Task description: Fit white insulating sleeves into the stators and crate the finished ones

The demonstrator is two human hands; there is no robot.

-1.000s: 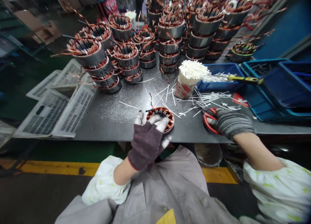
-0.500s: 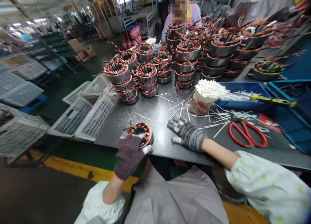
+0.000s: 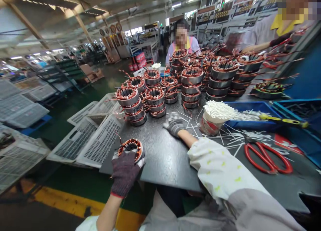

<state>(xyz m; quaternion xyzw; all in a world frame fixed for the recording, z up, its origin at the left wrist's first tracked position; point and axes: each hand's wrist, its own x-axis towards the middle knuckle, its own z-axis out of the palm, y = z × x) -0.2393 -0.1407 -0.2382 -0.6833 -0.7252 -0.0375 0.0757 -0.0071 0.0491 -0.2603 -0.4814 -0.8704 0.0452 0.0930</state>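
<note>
Your left grip [image 3: 127,170], in a dark purple glove, was clasped on a copper-wound ring [image 3: 137,147], thumb against the right side of its outer wall and fingers lying over the near part of the rim. The ring sat at the near left part of the surface [image 3: 163,160], close to the edge, apart from the stacks of similar rings [image 3: 131,103] beyond it; whether its base bore fully on the surface, you could not tell. It probably weighed a good deal for its size, since the outer band looked like metal and the inside was packed with copper. That band would have been stiff and would have taken firm pressure, though its smooth face might have slid under a loosely fitting glove. The windings called for more care: they looked springy, and a hard squeeze or scrape could have bent strands or marked their coating. The thin lead [image 3: 119,139] rising from the far side was likely the weakest part and a poor place to lift by. Your best hold was on the plain outer wall, thumb opposite fingers, with little weight put on the coils. Your right grip [image 3: 174,124], in a grey striped glove, was reached out near the stacks; its fingers were blurred, so you could not tell whether they were spread or curled, and nothing could be made out in them.
</note>
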